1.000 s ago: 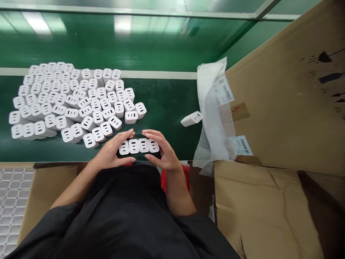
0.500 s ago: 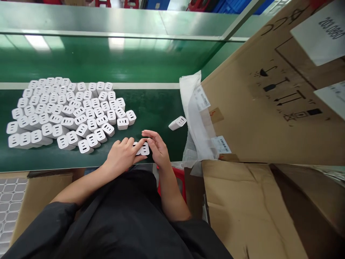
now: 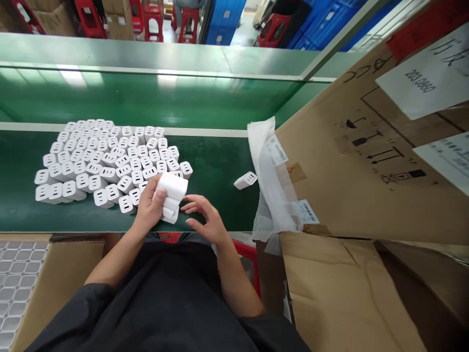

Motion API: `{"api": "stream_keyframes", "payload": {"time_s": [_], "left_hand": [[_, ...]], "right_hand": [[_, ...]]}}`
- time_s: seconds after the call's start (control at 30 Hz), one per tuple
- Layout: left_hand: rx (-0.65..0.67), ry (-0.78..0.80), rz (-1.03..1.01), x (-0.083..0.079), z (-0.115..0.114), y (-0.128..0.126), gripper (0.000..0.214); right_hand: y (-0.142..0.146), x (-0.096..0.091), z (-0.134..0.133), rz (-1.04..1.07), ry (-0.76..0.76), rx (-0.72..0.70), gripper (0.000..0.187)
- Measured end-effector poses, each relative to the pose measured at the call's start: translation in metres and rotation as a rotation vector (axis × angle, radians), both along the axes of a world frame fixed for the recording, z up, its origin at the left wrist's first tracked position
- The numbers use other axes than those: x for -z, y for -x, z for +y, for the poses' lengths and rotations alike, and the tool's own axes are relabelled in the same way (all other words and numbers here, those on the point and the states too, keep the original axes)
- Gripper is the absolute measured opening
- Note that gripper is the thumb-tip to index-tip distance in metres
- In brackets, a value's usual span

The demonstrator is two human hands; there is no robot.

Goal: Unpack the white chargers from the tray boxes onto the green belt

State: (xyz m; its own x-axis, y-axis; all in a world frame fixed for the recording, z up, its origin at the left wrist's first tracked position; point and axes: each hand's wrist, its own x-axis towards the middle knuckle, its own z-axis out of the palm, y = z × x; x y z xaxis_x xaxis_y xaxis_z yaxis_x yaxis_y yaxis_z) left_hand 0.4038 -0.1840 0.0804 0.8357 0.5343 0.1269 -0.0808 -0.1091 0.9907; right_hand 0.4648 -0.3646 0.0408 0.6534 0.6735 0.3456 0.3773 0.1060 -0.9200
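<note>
My left hand point(image 3: 148, 209) is wrapped round several white USB chargers point(image 3: 172, 191), held together in a stack above the front of the green bench. Their smooth white sides face me, and the exact number cannot be made out. Just to the right, my right hand point(image 3: 208, 223) has its fingers apart and holds nothing; its fingertips come close to the stack, and I cannot tell whether they touch it. Behind and left of my left hand stands a large group of similar chargers point(image 3: 94, 183), slotted ends up. A single charger point(image 3: 245, 181) lies tilted on the bench at the right.
A big cardboard box point(image 3: 330, 181) bounds the bench point(image 3: 216, 161) on the right, with white wrapping point(image 3: 269, 195) hanging from its edge. An open carton point(image 3: 330, 283) is below it. At lower left is a tray of grey cells point(image 3: 18, 281). Red stools point(image 3: 188, 24) stand beyond.
The chargers between my hands have been lifted off the bench in my left hand, moving left. My right hand has drawn apart from them. The camera view has tipped up.
</note>
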Motion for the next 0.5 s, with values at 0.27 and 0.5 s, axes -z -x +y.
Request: {"api": "stream_keyframes", "payload": {"time_s": [0.27,0.5], "left_hand": [[-0.097,0.774,-0.063,0.0,-0.022,0.004,0.073],[-0.106,0.446,-0.067,0.016,-0.015,0.016,0.062]], "right_hand": [[0.042,-0.022,0.028,-0.142,0.019,0.254,0.044],[0.04,-0.02,0.033,-0.044,0.132,0.297,0.043]]}}
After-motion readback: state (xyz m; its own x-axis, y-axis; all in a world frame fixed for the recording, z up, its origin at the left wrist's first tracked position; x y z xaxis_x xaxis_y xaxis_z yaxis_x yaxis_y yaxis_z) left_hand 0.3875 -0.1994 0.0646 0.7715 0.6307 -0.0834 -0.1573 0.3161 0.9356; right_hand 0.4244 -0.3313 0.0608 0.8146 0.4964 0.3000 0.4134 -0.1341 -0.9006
